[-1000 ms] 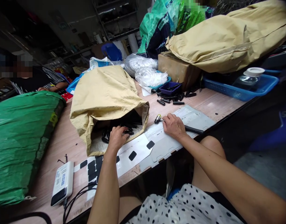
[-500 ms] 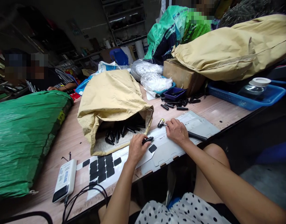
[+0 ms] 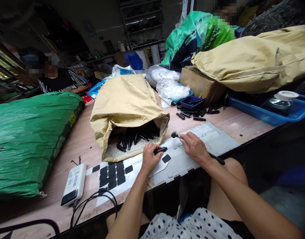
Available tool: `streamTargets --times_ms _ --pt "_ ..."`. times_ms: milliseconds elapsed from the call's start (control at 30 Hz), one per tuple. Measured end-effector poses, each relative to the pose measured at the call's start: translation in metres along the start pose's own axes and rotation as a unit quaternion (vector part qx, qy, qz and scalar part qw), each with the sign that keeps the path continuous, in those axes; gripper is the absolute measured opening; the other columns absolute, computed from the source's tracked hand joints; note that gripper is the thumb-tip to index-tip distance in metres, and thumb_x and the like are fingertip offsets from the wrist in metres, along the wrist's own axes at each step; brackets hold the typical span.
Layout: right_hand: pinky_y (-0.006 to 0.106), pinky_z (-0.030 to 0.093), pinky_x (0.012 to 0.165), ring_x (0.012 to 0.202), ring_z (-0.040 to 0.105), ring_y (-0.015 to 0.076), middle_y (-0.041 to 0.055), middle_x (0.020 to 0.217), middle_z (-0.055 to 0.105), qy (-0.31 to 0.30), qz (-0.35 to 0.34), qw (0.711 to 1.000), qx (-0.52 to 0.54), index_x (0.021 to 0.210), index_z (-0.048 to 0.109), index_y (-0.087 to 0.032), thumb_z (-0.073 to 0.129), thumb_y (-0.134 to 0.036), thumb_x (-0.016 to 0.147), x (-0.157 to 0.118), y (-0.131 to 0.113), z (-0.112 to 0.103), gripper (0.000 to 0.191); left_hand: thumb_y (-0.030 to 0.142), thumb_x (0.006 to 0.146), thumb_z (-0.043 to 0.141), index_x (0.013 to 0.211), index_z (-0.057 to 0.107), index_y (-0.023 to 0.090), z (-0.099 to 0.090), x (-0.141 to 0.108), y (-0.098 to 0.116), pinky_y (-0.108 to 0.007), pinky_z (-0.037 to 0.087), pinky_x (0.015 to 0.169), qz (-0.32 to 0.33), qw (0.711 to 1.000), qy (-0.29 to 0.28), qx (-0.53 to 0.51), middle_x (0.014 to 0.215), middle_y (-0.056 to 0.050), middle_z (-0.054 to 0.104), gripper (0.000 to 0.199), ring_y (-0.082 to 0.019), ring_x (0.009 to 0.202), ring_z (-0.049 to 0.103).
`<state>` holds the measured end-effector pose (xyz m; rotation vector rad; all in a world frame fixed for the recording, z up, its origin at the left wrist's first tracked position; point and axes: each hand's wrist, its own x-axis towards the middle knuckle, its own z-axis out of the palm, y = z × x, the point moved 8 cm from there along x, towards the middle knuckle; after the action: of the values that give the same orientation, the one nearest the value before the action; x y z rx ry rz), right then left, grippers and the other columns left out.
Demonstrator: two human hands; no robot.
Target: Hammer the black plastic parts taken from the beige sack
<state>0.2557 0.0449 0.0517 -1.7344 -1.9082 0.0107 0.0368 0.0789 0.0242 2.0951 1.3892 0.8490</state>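
My left hand (image 3: pixel 150 156) is closed round a short black cylindrical piece (image 3: pixel 160 150), whose end sticks out to the right over white sheets. Just below it lies a black rounded square (image 3: pixel 166 158). My right hand (image 3: pixel 195 146) grips a small hammer (image 3: pixel 176 135) by the shaft near its head, and the dark handle runs out behind the wrist. Beneath the right hand is a grey board (image 3: pixel 212 137). Several more black pieces (image 3: pixel 129 142) lie in the mouth of a beige sack (image 3: pixel 126 99) beyond my left hand.
A power bank (image 3: pixel 74 184) with cables and a sheet of black squares (image 3: pixel 112 174) lie at the left, beside a green sack (image 3: pixel 35 142). Farther back are a purple tray (image 3: pixel 192 102), a cardboard box (image 3: pixel 199 81) and a blue basket (image 3: pixel 257 109). A person (image 3: pixel 65 81) sits at the far left.
The hammer head has turned and my right hand has risen slightly off the board. My left hand still holds the black piece. The whole view has shifted, with things appearing farther right.
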Motion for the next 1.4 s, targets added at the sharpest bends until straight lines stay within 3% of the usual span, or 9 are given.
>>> streamTargets --times_ms 100,233,567,700,900,1033,1200,1400 --pt "0.031 0.05 0.087 0.095 0.063 0.0204 0.0082 0.099 0.066 0.019 -0.011 0.995 0.096 0.123 0.066 -0.021 0.038 -0.033 0.104 -0.017 -0.019 -0.003 0.036 0.015 0.076 0.077 0.091 0.075 0.025 0.0 0.0 -0.002 -0.039 0.047 0.091 0.0 1.0 0.007 -0.007 0.087 -0.002 0.064 0.018 -0.024 0.095 0.057" --pt "0.032 0.053 0.087 0.095 0.066 0.0206 0.0079 0.1 0.068 0.016 -0.013 0.99 0.142 0.123 0.067 -0.023 0.04 -0.033 0.104 -0.028 -0.037 0.001 0.035 0.016 0.076 0.079 0.092 0.077 0.025 0.002 0.0 -0.006 -0.039 0.047 0.091 0.001 1.0 0.014 -0.011 0.087 -0.002 0.064 0.018 -0.023 0.095 0.058" --pt "0.031 0.052 0.085 0.093 0.065 0.0203 0.0078 0.097 0.068 -0.019 -0.022 0.995 0.099 0.119 0.068 -0.021 0.04 -0.029 0.104 -0.028 -0.054 0.013 0.033 0.015 0.077 0.079 0.093 0.078 0.025 0.003 0.0 -0.007 -0.038 0.047 0.09 0.003 1.0 0.023 -0.014 0.087 -0.002 0.063 0.018 -0.022 0.094 0.057" --pt "0.031 0.051 0.088 0.095 0.064 0.02 0.0083 0.099 0.068 -0.006 -0.034 0.993 0.109 0.122 0.067 -0.02 0.039 -0.03 0.104 -0.026 -0.064 0.009 0.035 0.014 0.077 0.079 0.092 0.077 0.024 0.002 0.0 -0.005 -0.038 0.046 0.09 -0.001 1.0 0.02 -0.011 0.087 -0.002 0.063 0.019 -0.022 0.093 0.056" --pt "0.03 0.051 0.085 0.093 0.063 0.0196 0.0073 0.096 0.067 -0.032 -0.062 0.994 0.084 0.119 0.068 -0.022 0.04 -0.028 0.104 -0.027 -0.083 0.018 0.032 0.011 0.077 0.076 0.076 0.072 0.022 0.0 -0.002 0.0 -0.035 0.044 0.085 0.005 1.0 0.021 -0.001 0.082 -0.001 0.059 0.012 -0.021 0.089 0.053" --pt "0.029 0.05 0.085 0.093 0.064 0.0191 0.0066 0.097 0.067 0.002 -0.053 0.996 0.077 0.12 0.067 -0.022 0.042 -0.029 0.104 -0.025 -0.068 0.009 0.031 0.012 0.074 0.078 0.086 0.076 0.022 0.001 -0.001 -0.003 -0.037 0.044 0.09 -0.007 1.0 0.021 -0.016 0.085 -0.001 0.062 0.016 -0.022 0.092 0.054" --pt "0.03 0.047 0.083 0.096 0.062 0.0208 0.0061 0.096 0.067 0.031 -0.019 0.999 -0.014 0.117 0.07 -0.022 0.048 -0.027 0.102 -0.009 -0.025 -0.003 0.027 0.012 0.073 0.079 0.091 0.078 0.023 0.003 0.0 -0.007 -0.038 0.045 0.091 -0.022 0.999 0.011 -0.021 0.085 -0.001 0.063 0.021 -0.023 0.094 0.056" --pt "0.032 0.039 0.078 0.095 0.056 0.022 0.0072 0.099 0.066 -0.007 0.005 0.993 -0.115 0.115 0.072 -0.022 0.054 -0.024 0.097 0.013 0.012 0.016 0.025 0.012 0.072 0.078 0.09 0.078 0.023 0.002 0.001 -0.007 -0.038 0.045 0.091 -0.026 0.999 0.007 -0.019 0.086 -0.002 0.064 0.021 -0.023 0.094 0.056"
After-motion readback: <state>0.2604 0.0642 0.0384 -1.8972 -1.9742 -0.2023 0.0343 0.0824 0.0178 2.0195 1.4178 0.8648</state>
